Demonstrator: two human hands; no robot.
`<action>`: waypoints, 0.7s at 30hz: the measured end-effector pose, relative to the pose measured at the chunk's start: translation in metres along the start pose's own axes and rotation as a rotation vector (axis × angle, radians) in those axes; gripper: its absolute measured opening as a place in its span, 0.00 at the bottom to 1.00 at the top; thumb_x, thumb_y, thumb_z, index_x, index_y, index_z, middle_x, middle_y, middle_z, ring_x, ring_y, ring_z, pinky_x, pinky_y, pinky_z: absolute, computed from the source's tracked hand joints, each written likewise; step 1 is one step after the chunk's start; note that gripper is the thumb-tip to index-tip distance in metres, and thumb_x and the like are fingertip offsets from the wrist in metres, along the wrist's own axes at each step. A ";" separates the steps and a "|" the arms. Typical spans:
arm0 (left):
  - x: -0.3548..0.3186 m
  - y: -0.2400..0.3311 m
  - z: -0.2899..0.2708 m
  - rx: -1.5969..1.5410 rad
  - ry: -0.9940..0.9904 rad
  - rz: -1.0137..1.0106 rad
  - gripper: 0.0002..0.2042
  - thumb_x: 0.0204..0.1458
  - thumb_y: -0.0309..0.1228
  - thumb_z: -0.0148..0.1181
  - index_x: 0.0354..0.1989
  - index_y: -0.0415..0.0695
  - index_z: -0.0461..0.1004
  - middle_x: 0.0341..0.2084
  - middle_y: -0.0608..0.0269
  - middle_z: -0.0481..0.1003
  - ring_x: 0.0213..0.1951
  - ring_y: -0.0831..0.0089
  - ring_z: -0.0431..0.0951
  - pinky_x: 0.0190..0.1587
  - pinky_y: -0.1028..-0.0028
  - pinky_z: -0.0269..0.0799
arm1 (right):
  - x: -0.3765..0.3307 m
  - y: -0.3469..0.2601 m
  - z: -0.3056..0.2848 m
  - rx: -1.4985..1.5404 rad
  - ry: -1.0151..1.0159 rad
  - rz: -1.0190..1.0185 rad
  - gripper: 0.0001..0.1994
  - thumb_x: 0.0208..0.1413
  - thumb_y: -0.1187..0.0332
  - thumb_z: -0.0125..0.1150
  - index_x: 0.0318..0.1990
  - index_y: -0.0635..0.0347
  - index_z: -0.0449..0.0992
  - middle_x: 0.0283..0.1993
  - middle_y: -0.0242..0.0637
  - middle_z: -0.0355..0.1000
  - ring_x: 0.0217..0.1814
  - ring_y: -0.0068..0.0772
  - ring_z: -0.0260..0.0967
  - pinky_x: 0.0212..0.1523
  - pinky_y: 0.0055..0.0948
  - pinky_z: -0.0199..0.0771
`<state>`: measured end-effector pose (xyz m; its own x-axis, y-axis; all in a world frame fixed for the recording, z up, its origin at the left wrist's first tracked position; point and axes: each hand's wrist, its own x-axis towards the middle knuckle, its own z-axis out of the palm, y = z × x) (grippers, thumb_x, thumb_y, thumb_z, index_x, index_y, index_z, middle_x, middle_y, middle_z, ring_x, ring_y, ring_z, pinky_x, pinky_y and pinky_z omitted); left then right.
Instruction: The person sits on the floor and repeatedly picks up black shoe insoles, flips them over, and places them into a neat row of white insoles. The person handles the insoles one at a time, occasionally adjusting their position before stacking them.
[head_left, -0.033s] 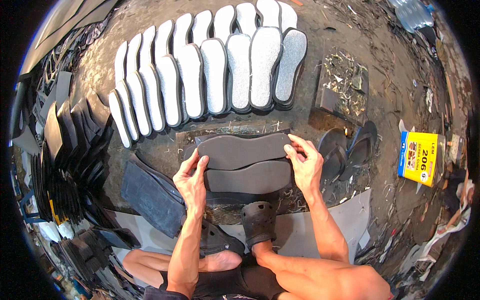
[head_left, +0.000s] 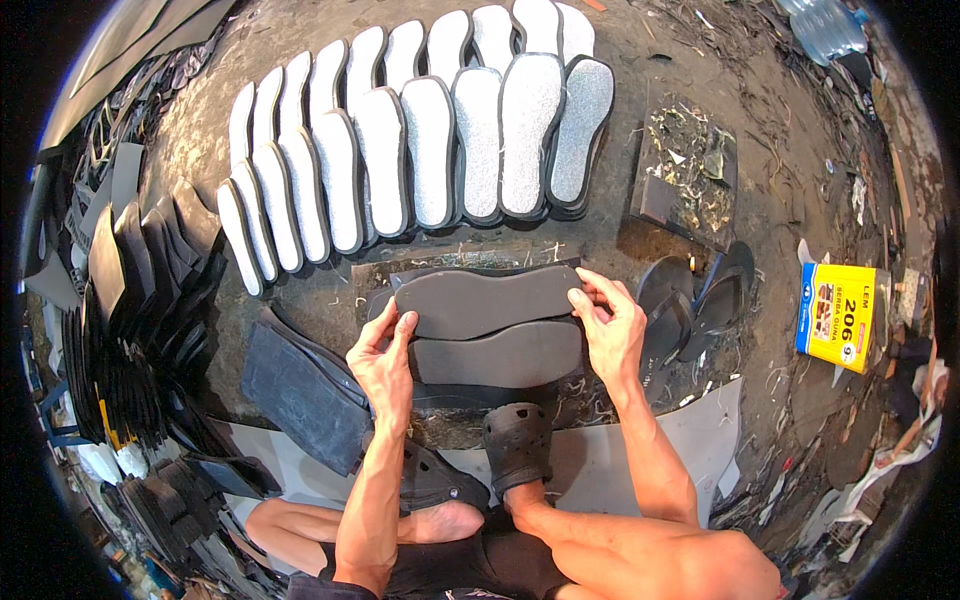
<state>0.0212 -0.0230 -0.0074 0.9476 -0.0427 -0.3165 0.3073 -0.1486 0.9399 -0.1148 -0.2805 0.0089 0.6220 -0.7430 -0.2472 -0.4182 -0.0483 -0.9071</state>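
Observation:
A dark grey foam shoe sole (head_left: 490, 300) lies crosswise in front of me, held at both ends. My left hand (head_left: 382, 350) pinches its left end between thumb and fingers. At its right end, my right hand (head_left: 610, 325) is closed in the same way. Just nearer to me, a second grey foam sole (head_left: 497, 356) lies parallel, touching or almost touching the first one's near edge. Both soles rest over a dark work board (head_left: 450, 425), with more dark sheet material partly hidden beneath them.
Beyond my hands stand two rows of white-topped soles (head_left: 380, 170). Stacked dark sole pieces (head_left: 120, 350) crowd the left, near a dark flat sheet (head_left: 300, 390). To the right are black flip-flops (head_left: 668, 310), a scrap-covered block (head_left: 685, 175) and a yellow can (head_left: 843, 315). My clog (head_left: 518, 445) is close to the board.

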 end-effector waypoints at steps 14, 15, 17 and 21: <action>0.033 0.019 -0.010 0.342 -0.159 0.071 0.13 0.53 0.25 0.83 0.42 0.36 0.86 0.34 0.67 0.83 0.34 0.83 0.76 0.37 0.79 0.73 | 0.029 0.016 -0.014 -0.137 -0.193 0.099 0.26 0.62 0.57 0.79 0.60 0.61 0.77 0.46 0.40 0.79 0.44 0.33 0.78 0.47 0.36 0.82; 0.029 0.008 -0.015 0.325 -0.123 0.131 0.13 0.54 0.27 0.83 0.44 0.38 0.85 0.42 0.65 0.83 0.39 0.82 0.77 0.41 0.77 0.74 | 0.026 0.017 -0.013 -0.103 -0.176 0.078 0.26 0.63 0.57 0.79 0.61 0.61 0.77 0.46 0.40 0.79 0.45 0.33 0.78 0.47 0.36 0.82; 0.018 0.001 -0.012 0.171 -0.103 0.133 0.15 0.58 0.30 0.81 0.49 0.43 0.83 0.56 0.59 0.79 0.51 0.76 0.79 0.48 0.71 0.77 | 0.016 0.017 -0.013 -0.047 -0.129 0.054 0.26 0.64 0.58 0.78 0.64 0.60 0.78 0.46 0.39 0.80 0.46 0.32 0.78 0.48 0.35 0.81; -0.004 0.028 -0.005 -0.315 -0.192 0.047 0.25 0.58 0.19 0.77 0.64 0.42 0.76 0.47 0.63 0.82 0.48 0.73 0.84 0.54 0.75 0.81 | 0.002 -0.010 -0.037 0.305 -0.250 0.152 0.23 0.65 0.59 0.77 0.62 0.60 0.81 0.43 0.24 0.78 0.45 0.19 0.72 0.50 0.26 0.74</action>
<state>0.0262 -0.0220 0.0207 0.9369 -0.2314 -0.2621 0.3039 0.1684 0.9377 -0.1333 -0.3061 0.0298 0.7256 -0.5393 -0.4274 -0.3263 0.2772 -0.9037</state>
